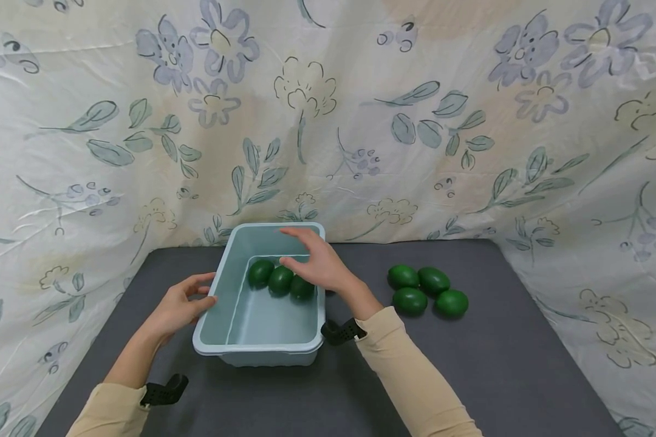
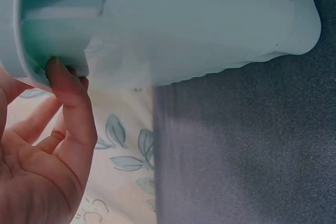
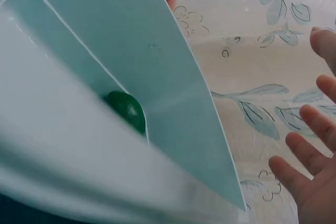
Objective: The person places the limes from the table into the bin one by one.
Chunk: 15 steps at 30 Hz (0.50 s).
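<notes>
A light blue plastic basin (image 1: 273, 325) stands on the dark tabletop with three dark green, smooth oval fruits (image 1: 280, 280) in it. My left hand (image 1: 181, 306) grips its left rim; in the left wrist view, curled fingertips (image 2: 55, 74) reach under the rim. Over the right side of the basin is my right hand (image 1: 319, 262), fingers spread and holding nothing. It partly covers the rightmost fruit. From the right wrist, the hand (image 3: 317, 182) shows open beyond the basin wall (image 3: 173, 93), and one fruit (image 3: 127, 110) is visible inside.
Several more green fruits (image 1: 410, 301) lie in a cluster on the table (image 1: 503, 364), right of my right forearm. A flowered cloth (image 1: 350, 109) hangs behind the table and along its sides. A dark wrist strap (image 1: 341, 332) sits close to the basin's right wall.
</notes>
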Each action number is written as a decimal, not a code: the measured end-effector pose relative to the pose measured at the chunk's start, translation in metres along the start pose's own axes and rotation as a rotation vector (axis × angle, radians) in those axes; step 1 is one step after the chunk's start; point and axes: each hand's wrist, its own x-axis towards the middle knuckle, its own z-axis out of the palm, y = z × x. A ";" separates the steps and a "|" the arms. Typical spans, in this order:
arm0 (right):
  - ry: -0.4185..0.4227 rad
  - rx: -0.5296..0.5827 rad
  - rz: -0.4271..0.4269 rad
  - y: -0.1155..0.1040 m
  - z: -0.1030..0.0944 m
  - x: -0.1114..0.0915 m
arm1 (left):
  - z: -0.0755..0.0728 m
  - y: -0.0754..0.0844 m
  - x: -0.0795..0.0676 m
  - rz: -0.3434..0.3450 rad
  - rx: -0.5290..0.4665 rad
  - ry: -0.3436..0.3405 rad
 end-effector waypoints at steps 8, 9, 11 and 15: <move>0.093 0.015 -0.005 0.014 -0.008 -0.005 | 0.000 0.000 0.000 0.000 -0.007 -0.001; 0.101 0.019 0.000 0.015 -0.009 -0.006 | 0.000 0.000 0.000 0.000 -0.006 -0.001; 0.115 0.020 0.007 0.019 -0.011 -0.009 | 0.000 0.000 0.000 0.001 -0.005 0.000; 0.139 0.026 0.023 0.028 -0.015 -0.014 | 0.000 -0.001 0.000 0.001 0.003 0.001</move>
